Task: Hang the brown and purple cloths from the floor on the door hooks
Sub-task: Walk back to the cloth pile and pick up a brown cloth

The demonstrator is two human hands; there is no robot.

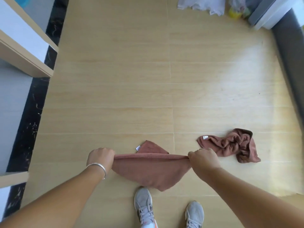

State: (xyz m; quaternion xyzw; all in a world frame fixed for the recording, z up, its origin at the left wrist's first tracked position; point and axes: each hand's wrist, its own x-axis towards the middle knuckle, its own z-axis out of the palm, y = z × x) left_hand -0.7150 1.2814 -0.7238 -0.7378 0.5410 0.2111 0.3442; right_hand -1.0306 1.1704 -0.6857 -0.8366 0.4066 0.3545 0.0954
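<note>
A brown cloth (148, 170) hangs stretched between my two hands above the floor, its top edge pulled taut and a small white tag at its far corner. My left hand (101, 157) grips the cloth's left end, with a silver bracelet on the wrist. My right hand (203, 159) grips the right end. A second brownish cloth (233, 144) lies crumpled on the floor to the right, past my right hand, also with a white tag. No door hooks are in view.
Pale wood-look floor (131, 79) spreads ahead. White shelving with tan edges (24, 51) and a dark marbled strip (31, 122) run along the left. Bags and a grey-white bin (269, 15) sit at the top right. My grey shoes (144, 208) stand below the cloth.
</note>
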